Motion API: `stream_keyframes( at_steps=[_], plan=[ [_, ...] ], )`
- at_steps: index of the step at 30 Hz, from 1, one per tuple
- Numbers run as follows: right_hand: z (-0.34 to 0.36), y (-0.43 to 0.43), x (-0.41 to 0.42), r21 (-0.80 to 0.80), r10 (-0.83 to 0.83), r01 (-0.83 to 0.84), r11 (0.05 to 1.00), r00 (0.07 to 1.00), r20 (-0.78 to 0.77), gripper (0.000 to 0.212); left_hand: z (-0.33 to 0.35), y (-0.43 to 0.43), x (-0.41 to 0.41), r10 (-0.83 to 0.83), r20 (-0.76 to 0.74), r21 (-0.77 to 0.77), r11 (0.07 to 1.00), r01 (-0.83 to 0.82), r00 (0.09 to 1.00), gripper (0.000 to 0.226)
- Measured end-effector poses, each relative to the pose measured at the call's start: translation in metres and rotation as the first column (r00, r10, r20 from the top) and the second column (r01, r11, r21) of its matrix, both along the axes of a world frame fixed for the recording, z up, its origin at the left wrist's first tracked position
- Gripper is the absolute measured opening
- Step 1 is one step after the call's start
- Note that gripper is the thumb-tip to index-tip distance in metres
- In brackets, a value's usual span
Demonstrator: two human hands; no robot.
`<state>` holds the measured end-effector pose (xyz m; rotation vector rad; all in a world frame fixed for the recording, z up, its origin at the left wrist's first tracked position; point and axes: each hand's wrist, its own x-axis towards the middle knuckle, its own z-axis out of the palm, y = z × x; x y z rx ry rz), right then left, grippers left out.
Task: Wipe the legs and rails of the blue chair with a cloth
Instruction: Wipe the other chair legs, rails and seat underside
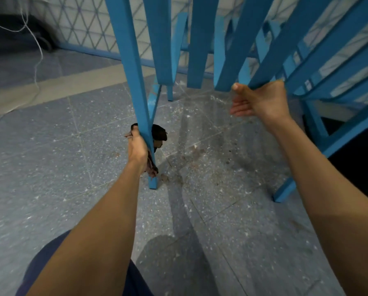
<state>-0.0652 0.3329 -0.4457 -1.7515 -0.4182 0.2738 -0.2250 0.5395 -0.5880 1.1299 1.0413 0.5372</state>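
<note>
The blue chair (pixel 225 39) fills the upper half of the head view, its slats and rails slanting down from the top. Its front left leg (pixel 134 77) runs down to the floor. My left hand (pixel 138 149) grips this leg low down, with a dark cloth (pixel 159 133) wrapped round it; cloth ends show above and below my fingers. My right hand (pixel 257 101) is at the lower edge of a slanted blue rail (pixel 270 69), thumb up against the wood, fingers straight and pointing left.
The grey speckled tile floor (pixel 200 210) has brown stains near the leg's foot. Another blue leg (pixel 282 192) stands at right. A white cord (pixel 36 50) trails across the floor at left. A mesh-patterned wall (pixel 89 24) closes the back.
</note>
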Motion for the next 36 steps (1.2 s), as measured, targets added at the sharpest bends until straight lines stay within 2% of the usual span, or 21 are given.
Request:
stream_keyframes(
  at_steps=[3, 6, 11, 13, 16, 18, 19, 22, 25, 27, 30, 32, 34, 36],
  plan=[
    [0.006, 0.003, 0.013, -0.051, 0.068, -0.070, 0.996, 0.997, -0.042, 0.025, -0.023, 0.001, -0.003, 0.022, -0.027, -0.001, 1.000, -0.022, 0.999, 0.091],
    [0.011, 0.003, 0.030, -0.077, 0.154, -0.157, 0.985, 0.987, -0.036, 0.028, -0.015, -0.010, -0.007, 0.038, -0.065, 0.024, 0.999, -0.037, 0.997, 0.090],
    [0.019, -0.001, 0.061, -0.117, 0.264, -0.271, 0.955, 0.962, -0.075, 0.025, 0.008, -0.045, -0.018, -0.070, -0.073, 0.108, 0.991, 0.077, 0.995, 0.066],
    [0.020, -0.002, 0.071, -0.141, 0.239, -0.246, 0.959, 0.969, -0.065, 0.024, 0.009, -0.060, -0.016, -0.084, -0.102, 0.117, 0.988, 0.096, 0.991, 0.065],
    [0.010, -0.003, 0.068, -0.088, 0.154, -0.154, 0.984, 0.988, -0.005, 0.022, 0.011, -0.078, -0.008, -0.143, -0.136, 0.126, 0.979, 0.160, 0.980, 0.063],
    [-0.003, -0.004, 0.054, -0.065, 0.167, -0.175, 0.982, 0.979, -0.118, 0.019, 0.013, -0.090, 0.000, -0.201, -0.105, 0.111, 0.971, 0.213, 0.974, 0.055],
    [-0.012, -0.004, 0.043, -0.108, 0.193, -0.211, 0.972, 0.969, -0.155, 0.015, 0.015, -0.096, 0.004, -0.230, -0.083, 0.095, 0.967, 0.238, 0.970, 0.051],
    [-0.036, -0.004, 0.012, -0.270, 0.284, -0.286, 0.919, 0.958, -0.048, 0.013, 0.009, -0.111, 0.022, -0.328, -0.061, 0.065, 0.941, 0.331, 0.943, 0.049],
    [-0.050, -0.007, -0.009, -0.360, 0.381, -0.330, 0.873, 0.922, 0.077, 0.029, 0.001, -0.126, 0.045, -0.432, -0.118, 0.072, 0.894, 0.442, 0.894, 0.057],
    [-0.057, -0.015, -0.011, -0.402, 0.324, -0.240, 0.884, 0.934, 0.154, 0.036, -0.002, -0.139, 0.058, -0.498, -0.092, 0.103, 0.857, 0.505, 0.862, 0.051],
    [-0.064, -0.030, -0.003, -0.315, 0.147, -0.079, 0.946, 0.969, 0.196, 0.041, 0.002, -0.156, 0.077, -0.590, -0.030, 0.134, 0.798, 0.588, 0.807, 0.039],
    [-0.064, -0.039, 0.007, -0.279, 0.078, -0.006, 0.960, 0.965, 0.250, 0.042, -0.001, -0.163, 0.083, -0.625, 0.039, 0.080, 0.779, 0.621, 0.779, 0.038],
    [-0.063, -0.048, 0.015, -0.279, 0.091, -0.013, 0.960, 0.959, 0.269, 0.041, -0.006, -0.166, 0.084, -0.529, 0.154, -0.094, 0.833, 0.545, 0.835, 0.033],
    [-0.062, -0.055, 0.019, -0.274, 0.127, -0.047, 0.961, 0.952, 0.280, 0.036, -0.016, -0.166, 0.079, -0.389, 0.211, -0.299, 0.848, 0.438, 0.897, 0.033]
  ],
)
